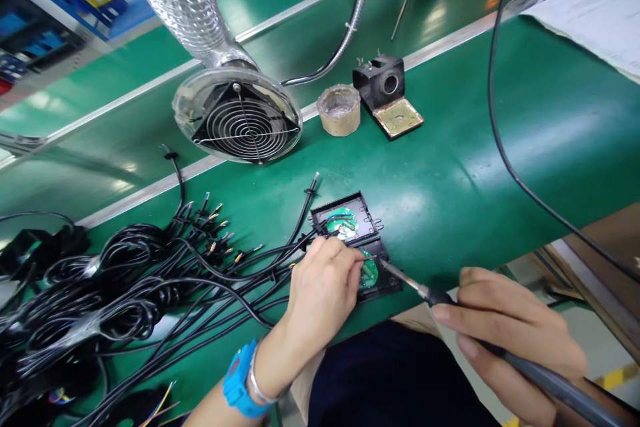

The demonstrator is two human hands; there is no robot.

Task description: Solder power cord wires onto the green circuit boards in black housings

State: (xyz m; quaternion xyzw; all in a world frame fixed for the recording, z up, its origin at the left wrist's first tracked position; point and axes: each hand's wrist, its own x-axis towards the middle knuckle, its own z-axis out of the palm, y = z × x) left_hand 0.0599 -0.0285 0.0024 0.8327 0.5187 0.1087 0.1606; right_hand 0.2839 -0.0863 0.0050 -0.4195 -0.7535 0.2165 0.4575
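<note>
My right hand (pixel 515 333) grips a soldering iron (pixel 435 297) like a pen. Its metal tip reaches the right side of the nearer black plastic case (pixel 390 280), over a green circuit board (pixel 370 270). My left hand (pixel 325 280) is closed, with thumb and finger pinching a thin wire (pixel 369 258) above that board. Just behind it lies a second black case (pixel 369 210) holding another green board (pixel 343 220), with coloured wires across it. Black cables run into the cases from the left; my left hand hides part of them.
Coiled black cables (pixel 135 247) with stripped coloured ends cover the bench's left side. A round fume extractor (pixel 250 127) hangs at the back. Beyond the cases stand a tan ring-shaped pot (pixel 340 121) and an iron stand (pixel 383 83) with a sponge. A black cord (pixel 500 133) loops at right.
</note>
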